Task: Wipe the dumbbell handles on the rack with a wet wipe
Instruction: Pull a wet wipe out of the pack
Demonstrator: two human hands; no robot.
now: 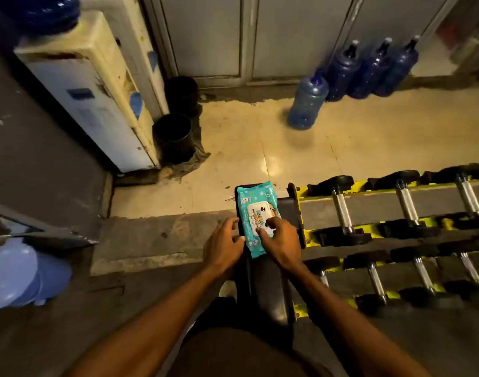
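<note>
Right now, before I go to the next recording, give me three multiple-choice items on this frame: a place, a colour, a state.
1. Where does the wet wipe pack lie? A on the floor tiles; B on the black pad beside the dumbbell rack; C on the water dispenser.
2. What colour is the pack? A red; B teal; C yellow.
3. What is the right hand doing? A gripping a dumbbell; B hanging free; C touching the pack's white lid.
Answers: B, the pad shows under it; B, its wrap is teal; C, its fingers sit on the lid.
</note>
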